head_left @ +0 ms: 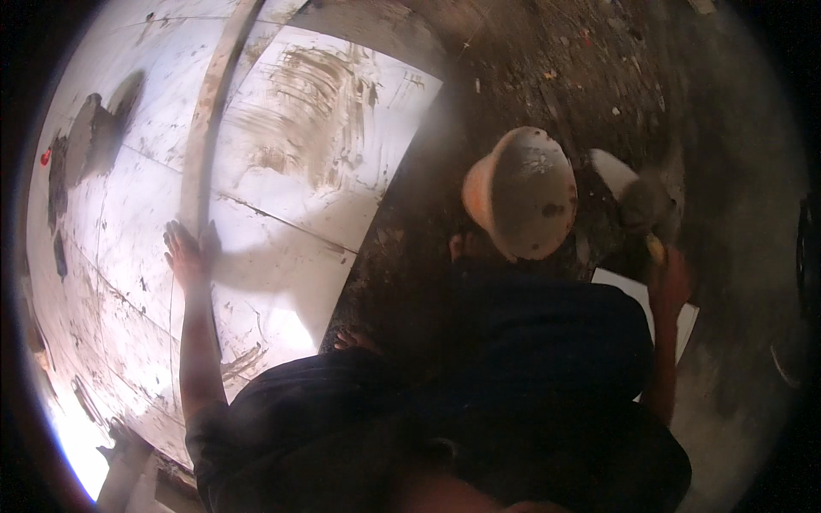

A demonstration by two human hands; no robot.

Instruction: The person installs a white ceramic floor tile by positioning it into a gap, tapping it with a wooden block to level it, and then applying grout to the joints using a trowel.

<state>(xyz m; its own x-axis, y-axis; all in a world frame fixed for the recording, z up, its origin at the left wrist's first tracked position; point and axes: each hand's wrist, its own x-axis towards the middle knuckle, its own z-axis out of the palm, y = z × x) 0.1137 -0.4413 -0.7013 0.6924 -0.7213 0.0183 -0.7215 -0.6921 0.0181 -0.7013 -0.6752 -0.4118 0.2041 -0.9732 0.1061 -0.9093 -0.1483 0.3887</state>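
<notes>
My left hand (190,256) lies on the white tiles (282,214), fingers stretched out, at the near end of a long straight strip (208,120). That strip runs away from me over the tiles and looks like wood. On my right side, my right hand (672,278) is closed around the yellowish handle of a trowel (637,198). Its blade, partly pale and partly dark, points away from me, beside a bowl (532,197). The bowl is tilted, with a pale, orange-tinged outside and grey, spotted inside.
Brown smears (316,111) mark the far tiles. A grey-brown lump (94,137) sits at the far left. Dark, rough ground (547,77) borders the tiles on the right. A white flat piece (623,282) lies under my right forearm. Bare toes (460,246) show near the bowl.
</notes>
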